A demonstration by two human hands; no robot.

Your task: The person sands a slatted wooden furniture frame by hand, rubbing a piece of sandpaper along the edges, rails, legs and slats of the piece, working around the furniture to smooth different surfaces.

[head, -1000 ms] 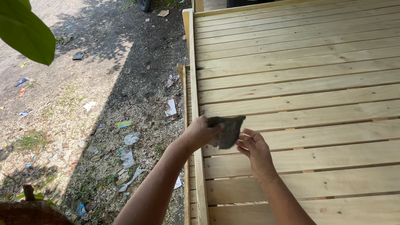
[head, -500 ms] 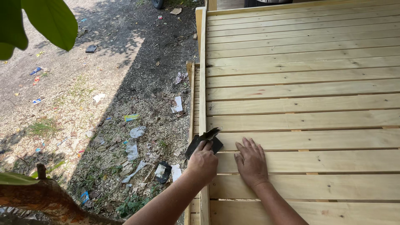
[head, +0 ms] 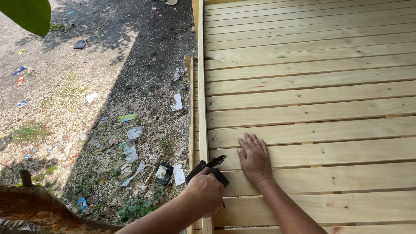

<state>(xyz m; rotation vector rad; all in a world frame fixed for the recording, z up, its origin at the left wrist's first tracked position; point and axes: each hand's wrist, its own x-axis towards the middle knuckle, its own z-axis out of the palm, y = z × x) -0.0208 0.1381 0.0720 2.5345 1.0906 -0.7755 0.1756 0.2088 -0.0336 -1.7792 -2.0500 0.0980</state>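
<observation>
My left hand [head: 206, 193] is closed around a dark, folded sheet like sandpaper [head: 211, 167]. It holds the sheet against the left edge board [head: 201, 99] of a pale wooden slatted platform [head: 312, 86]. My right hand [head: 255, 157] lies flat on a slat just to the right of the sheet, palm down, fingers together and pointing away from me. It holds nothing. Both forearms come in from the bottom of the view.
Left of the platform is bare ground with sawdust, dry leaves and scattered litter, including white scraps [head: 177, 102] and a dark packet [head: 164, 172]. A green leaf [head: 28, 15] hangs at top left. A brown branch [head: 43, 210] crosses the bottom left.
Both hands came down from mid-air to the platform's near left edge. The right hand let go of the dark sheet and now rests flat; the left hand keeps the sheet.
</observation>
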